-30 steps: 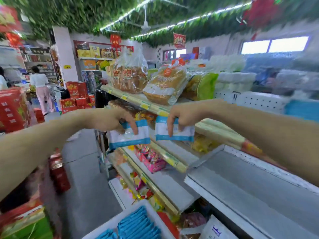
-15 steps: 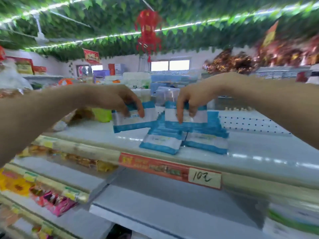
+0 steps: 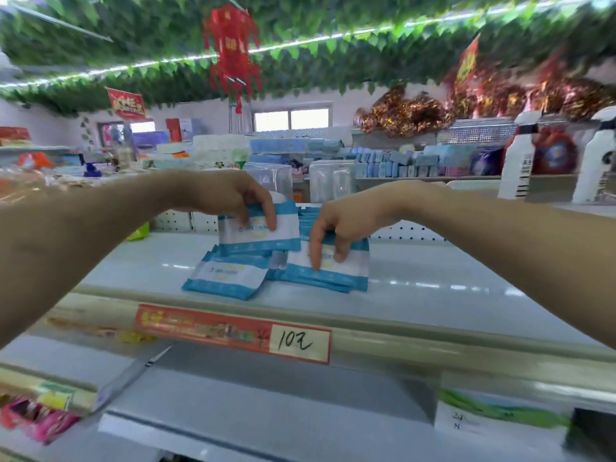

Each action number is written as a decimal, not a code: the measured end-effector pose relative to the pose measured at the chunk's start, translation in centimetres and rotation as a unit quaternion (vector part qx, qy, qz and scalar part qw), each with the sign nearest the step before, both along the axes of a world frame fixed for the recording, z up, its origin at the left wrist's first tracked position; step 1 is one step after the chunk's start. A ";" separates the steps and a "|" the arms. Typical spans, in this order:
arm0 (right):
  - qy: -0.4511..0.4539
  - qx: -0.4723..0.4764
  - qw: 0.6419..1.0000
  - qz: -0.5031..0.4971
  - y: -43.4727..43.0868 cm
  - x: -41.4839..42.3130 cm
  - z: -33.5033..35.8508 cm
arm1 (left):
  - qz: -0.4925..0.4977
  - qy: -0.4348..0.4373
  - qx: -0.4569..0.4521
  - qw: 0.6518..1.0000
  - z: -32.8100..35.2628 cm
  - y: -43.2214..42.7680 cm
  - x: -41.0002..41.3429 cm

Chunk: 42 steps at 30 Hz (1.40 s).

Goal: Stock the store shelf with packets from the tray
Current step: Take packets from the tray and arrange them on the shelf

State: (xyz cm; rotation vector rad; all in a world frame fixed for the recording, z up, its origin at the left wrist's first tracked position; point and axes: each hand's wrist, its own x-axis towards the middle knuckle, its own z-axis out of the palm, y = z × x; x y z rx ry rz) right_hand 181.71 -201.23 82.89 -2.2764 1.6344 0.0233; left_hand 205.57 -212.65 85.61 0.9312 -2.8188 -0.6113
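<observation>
Stocking of a store shelf, mid-placement, head view. Left hand (image 3: pixel 230 200) pinching a flat blue-and-white plastic packet (image 3: pixel 263 233) near its top edge, fingers curled over the front face. Packet held upright and clear of the shelf, just above and behind the pile.

Right hand (image 3: pixel 355 220) pinching a second packet (image 3: pixel 356 266) of the same kind, fingertips (image 3: pixel 315 261) down on its front face, thumb hidden behind. Lower edge apparently touching the pile, contact not certain through the blur.

Pile of matching packets (image 3: pixel 226 273) lying flat and overlapped near the middle of the white metal shelf (image 3: pixel 133 261), set back from the front rail and its red price strip (image 3: pixel 206 325).

Judged stage: stocking partly done, several packets already down, two more about to join them. Remaining: release of both packets, probably some squaring of the loose pile, and further loads, given the bare shelf to either side. Tray out of view, so number of packets left unknown.
</observation>
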 end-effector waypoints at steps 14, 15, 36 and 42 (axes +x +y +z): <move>0.019 -0.041 0.999 0.008 0.0 2.1 -2.4 | -0.012 0.082 0.005 0.997 1.4 -2.5 2.5; 0.018 -0.049 0.999 0.009 0.0 2.1 -2.6 | -0.018 0.091 0.012 0.996 1.3 -2.8 2.5; -0.007 -0.163 0.982 -0.098 2.5 0.2 1.0 | -0.157 0.067 -0.028 0.985 1.1 -4.9 -2.2; -0.001 -0.230 0.964 -0.135 2.5 -0.5 2.0 | -0.211 0.056 -0.055 0.974 0.2 -3.6 -5.8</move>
